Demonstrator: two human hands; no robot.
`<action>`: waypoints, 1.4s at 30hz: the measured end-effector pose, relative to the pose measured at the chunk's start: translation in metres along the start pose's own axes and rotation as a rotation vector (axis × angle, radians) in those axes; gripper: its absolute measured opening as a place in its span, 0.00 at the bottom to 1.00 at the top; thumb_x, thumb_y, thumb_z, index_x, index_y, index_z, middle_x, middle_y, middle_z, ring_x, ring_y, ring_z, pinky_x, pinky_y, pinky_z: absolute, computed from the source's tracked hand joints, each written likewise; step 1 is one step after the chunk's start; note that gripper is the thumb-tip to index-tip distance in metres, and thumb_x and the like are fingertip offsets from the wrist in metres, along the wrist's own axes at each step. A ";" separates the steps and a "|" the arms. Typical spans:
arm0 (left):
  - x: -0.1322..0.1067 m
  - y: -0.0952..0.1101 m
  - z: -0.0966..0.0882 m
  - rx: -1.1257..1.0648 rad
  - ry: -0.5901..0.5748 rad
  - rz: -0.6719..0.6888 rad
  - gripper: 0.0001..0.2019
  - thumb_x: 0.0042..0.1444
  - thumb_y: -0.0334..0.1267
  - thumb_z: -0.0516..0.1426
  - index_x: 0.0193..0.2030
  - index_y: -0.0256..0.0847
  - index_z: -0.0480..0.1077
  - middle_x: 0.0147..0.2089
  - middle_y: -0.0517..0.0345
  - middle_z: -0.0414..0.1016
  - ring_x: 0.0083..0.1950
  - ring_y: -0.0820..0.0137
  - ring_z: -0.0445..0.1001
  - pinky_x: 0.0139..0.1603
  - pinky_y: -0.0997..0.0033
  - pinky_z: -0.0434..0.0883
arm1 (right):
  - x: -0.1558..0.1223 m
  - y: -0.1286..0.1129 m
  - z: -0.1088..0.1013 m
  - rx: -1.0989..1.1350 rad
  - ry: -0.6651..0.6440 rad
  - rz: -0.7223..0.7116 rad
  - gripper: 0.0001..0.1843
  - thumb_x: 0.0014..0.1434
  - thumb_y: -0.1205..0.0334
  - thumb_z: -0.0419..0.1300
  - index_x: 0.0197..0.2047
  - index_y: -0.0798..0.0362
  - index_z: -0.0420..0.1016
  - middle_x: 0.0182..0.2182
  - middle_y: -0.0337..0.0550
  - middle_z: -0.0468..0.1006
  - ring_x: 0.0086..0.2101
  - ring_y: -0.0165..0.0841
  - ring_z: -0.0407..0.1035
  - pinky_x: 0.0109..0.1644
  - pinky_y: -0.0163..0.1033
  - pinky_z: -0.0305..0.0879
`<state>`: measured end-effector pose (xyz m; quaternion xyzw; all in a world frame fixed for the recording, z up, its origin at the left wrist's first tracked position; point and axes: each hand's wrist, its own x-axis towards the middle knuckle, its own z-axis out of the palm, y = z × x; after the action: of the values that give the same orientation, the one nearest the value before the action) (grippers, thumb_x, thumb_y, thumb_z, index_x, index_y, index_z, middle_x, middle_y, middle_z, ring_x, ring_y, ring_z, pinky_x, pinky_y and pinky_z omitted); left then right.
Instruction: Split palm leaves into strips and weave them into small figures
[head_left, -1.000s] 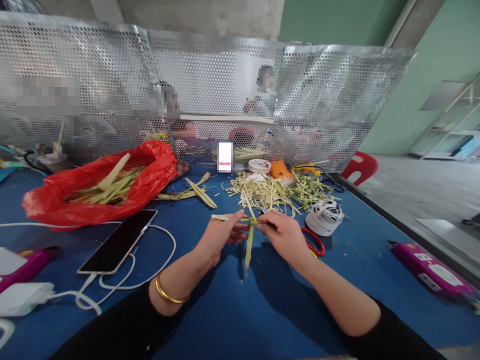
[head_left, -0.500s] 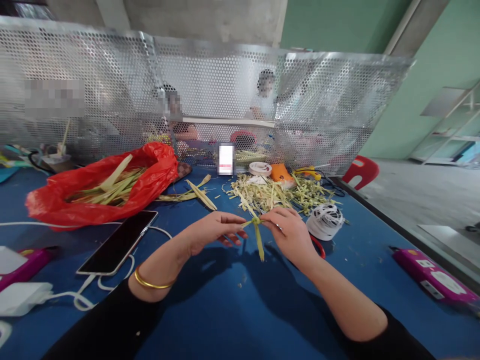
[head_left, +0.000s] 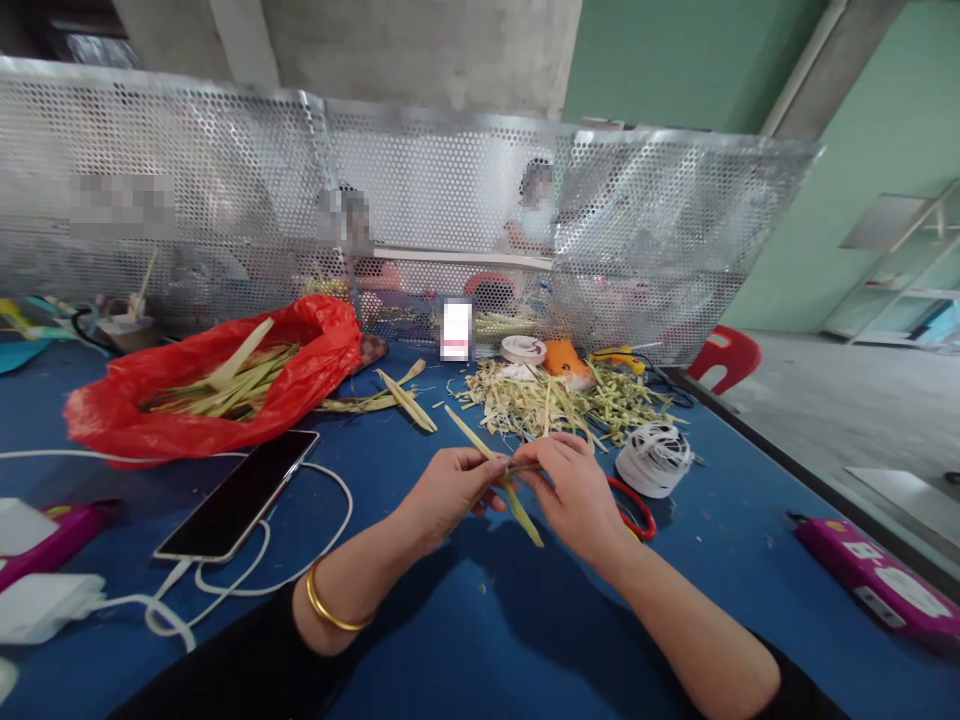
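Observation:
Between my hands, over the blue table (head_left: 480,620), is a pale green leaf strip (head_left: 526,518) with a small crossing or knot at its middle. One end slants up to the left and the other hangs down to the right. My left hand (head_left: 457,488) is closed, thumb and fingers pinching the strip by the crossing. My right hand (head_left: 571,490) pinches it from the other side, its fingertips close to the left ones. Just beyond lies a heap of cut strip scraps (head_left: 517,400). Red-handled scissors (head_left: 639,512) lie partly hidden beside my right hand.
A red plastic bag (head_left: 300,400) of long dry strips stands at left. Near it lie a phone (head_left: 244,495) and its white cable. A white coil of strapping (head_left: 654,460) sits at right, a purple box (head_left: 874,570) farther right. A perforated metal screen (head_left: 442,190) closes the back.
My left hand has moved in to the right and now pinches at the crossing. The strip has turned to a slant. The view has tilted up slightly.

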<state>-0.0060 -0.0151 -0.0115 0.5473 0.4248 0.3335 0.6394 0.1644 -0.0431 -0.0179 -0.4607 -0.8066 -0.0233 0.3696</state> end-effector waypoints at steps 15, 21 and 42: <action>-0.003 0.001 0.004 -0.115 0.062 -0.010 0.11 0.50 0.38 0.60 0.39 0.34 0.76 0.26 0.55 0.78 0.14 0.81 0.64 0.15 0.82 0.58 | 0.002 0.001 -0.004 -0.042 0.000 -0.002 0.06 0.62 0.66 0.54 0.33 0.50 0.68 0.29 0.37 0.76 0.32 0.32 0.69 0.51 0.44 0.55; -0.004 0.004 0.004 -0.057 0.095 -0.012 0.10 0.50 0.37 0.59 0.37 0.32 0.76 0.25 0.52 0.78 0.12 0.82 0.61 0.14 0.82 0.57 | 0.000 -0.001 -0.004 0.002 -0.002 0.019 0.03 0.60 0.65 0.57 0.34 0.50 0.70 0.30 0.38 0.76 0.33 0.32 0.69 0.53 0.45 0.55; -0.011 -0.004 0.018 -0.092 0.099 -0.178 0.13 0.48 0.44 0.59 0.24 0.35 0.72 0.21 0.55 0.75 0.16 0.75 0.69 0.14 0.80 0.58 | -0.008 -0.023 -0.006 0.068 0.202 -0.050 0.04 0.58 0.69 0.56 0.34 0.51 0.68 0.27 0.39 0.76 0.29 0.32 0.68 0.40 0.40 0.62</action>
<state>0.0059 -0.0333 -0.0127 0.4604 0.4870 0.3213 0.6691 0.1530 -0.0645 -0.0117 -0.4228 -0.7769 -0.0514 0.4637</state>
